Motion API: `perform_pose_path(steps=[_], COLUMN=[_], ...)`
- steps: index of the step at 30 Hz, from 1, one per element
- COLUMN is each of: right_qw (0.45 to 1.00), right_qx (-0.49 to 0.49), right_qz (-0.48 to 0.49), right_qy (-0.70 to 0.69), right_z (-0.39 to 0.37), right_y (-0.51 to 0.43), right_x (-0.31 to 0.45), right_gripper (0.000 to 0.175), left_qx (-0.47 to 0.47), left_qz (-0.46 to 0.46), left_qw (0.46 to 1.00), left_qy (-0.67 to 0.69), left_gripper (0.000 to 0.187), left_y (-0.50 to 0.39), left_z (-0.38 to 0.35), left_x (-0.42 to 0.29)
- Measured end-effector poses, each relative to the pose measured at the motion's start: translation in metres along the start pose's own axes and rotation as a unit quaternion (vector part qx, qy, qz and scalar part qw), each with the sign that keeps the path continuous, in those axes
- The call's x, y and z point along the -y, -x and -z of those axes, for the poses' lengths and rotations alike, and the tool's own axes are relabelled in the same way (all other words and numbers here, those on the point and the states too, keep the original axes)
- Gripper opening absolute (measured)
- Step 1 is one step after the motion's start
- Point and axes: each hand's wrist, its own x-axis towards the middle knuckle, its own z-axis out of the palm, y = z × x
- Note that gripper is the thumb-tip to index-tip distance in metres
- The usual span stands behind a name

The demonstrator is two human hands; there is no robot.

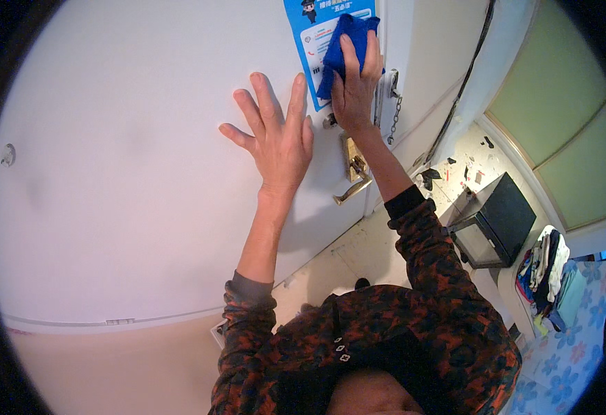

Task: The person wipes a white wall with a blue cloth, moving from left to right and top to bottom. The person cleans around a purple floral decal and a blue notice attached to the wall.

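Observation:
My right hand (357,91) presses a folded blue cloth (352,44) against a blue and white printed poster (311,49) on a white door (142,171). The cloth covers part of the poster, which bears writing and a cartoon figure. To the left of it, my left hand (279,132) lies against the bare door with its fingers spread, holding nothing. Below my right hand is a brass lever handle (355,189) on its plate. A round lock knob (329,121) sits just under the poster's lower edge, partly behind my right hand.
A door chain (395,119) hangs at the door's right edge. Scraps (469,171) litter the floor near a dark cabinet (508,220). Piled clothes (544,270) lie beside a blue flowered cloth (567,337). Greenish panels (557,119) stand at the right.

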Motion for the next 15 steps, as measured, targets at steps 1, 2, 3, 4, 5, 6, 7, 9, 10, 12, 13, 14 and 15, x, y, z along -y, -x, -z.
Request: perform_pose_path(steps=[1, 2, 3, 4, 5, 6, 7, 9, 10, 12, 13, 14, 15], right_qw=[1.0, 0.999, 0.998, 0.997, 0.997, 0.998, 0.998, 1.0, 1.0, 0.999, 0.999, 0.998, 0.998], right_qx=[0.005, 0.01, 0.016, 0.031, 0.035, 0.034, 0.033, 0.01, 0.002, -0.035, -0.038, -0.045, -0.05], right_qz=[-0.018, -0.035, -0.052, -0.063, -0.06, -0.049, -0.039, -0.01, 0.005, 0.027, 0.033, 0.028, 0.02], right_qy=[-0.003, -0.006, -0.008, -0.015, -0.015, -0.025, -0.034, -0.028, -0.015, 0.009, 0.002, 0.022, 0.038], right_z=[0.0, 0.001, 0.004, 0.007, 0.007, 0.005, 0.005, 0.005, 0.006, 0.009, 0.015, 0.023, 0.028], right_y=[0.007, 0.015, 0.02, 0.025, 0.031, 0.03, 0.029, 0.018, 0.013, -0.005, -0.015, -0.017, -0.015], right_x=[0.001, 0.003, 0.009, 0.015, 0.021, 0.024, 0.026, 0.015, 0.006, -0.009, -0.02, -0.022, -0.022], right_gripper=[0.055, 0.055, 0.056, 0.057, 0.057, 0.057, 0.056, 0.053, 0.051, 0.045, 0.041, 0.041, 0.041], left_qx=[0.006, 0.012, 0.025, 0.038, 0.051, 0.045, 0.039, 0.037, 0.041, 0.05, 0.056, 0.061, 0.065], left_qz=[-0.004, -0.007, -0.014, -0.02, -0.026, -0.026, -0.027, -0.025, -0.021, -0.033, -0.047, -0.061, -0.071], left_qw=[1.0, 1.0, 1.0, 0.999, 0.998, 0.999, 0.999, 0.999, 0.998, 0.998, 0.997, 0.996, 0.995], left_qy=[-0.004, -0.008, -0.011, -0.014, -0.017, -0.009, -0.002, 0.019, 0.031, 0.035, 0.029, 0.024, 0.004], left_gripper=[0.076, 0.078, 0.079, 0.079, 0.08, 0.08, 0.08, 0.083, 0.086, 0.089, 0.089, 0.088, 0.088], left_y=[0.0, 0.001, 0.004, 0.008, 0.012, 0.013, 0.014, 0.011, 0.007, -0.002, -0.007, -0.01, -0.01], left_z=[0.0, 0.0, 0.0, 0.0, -0.001, -0.003, -0.005, -0.008, -0.008, -0.009, -0.014, -0.019, -0.024], left_x=[0.001, 0.001, 0.003, 0.005, 0.007, 0.007, 0.007, 0.003, -0.002, -0.009, -0.011, -0.013, -0.014])
